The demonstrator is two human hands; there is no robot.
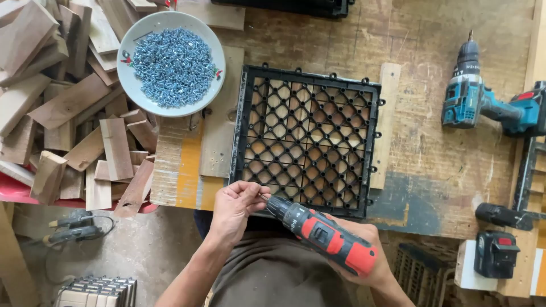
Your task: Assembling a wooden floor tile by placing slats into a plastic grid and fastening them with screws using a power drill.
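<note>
My right hand (372, 267) grips a red and black cordless drill (324, 234) that points up-left at the near left corner of a black plastic lattice tile (307, 139). The tile lies on wooden slats on the workbench. My left hand (236, 207) pinches something small at the drill's tip, beside the tile's near edge; what it pinches is too small to tell. A white bowl (129, 85) heaped with silvery screws (173, 65) stands at the far left of the bench.
A pile of wood offcuts (62, 108) fills the left side. A teal cordless drill (478, 94) lies at the right of the bench (438, 170). Black battery packs (496, 250) sit at the near right. More black tiles lie at the far edge.
</note>
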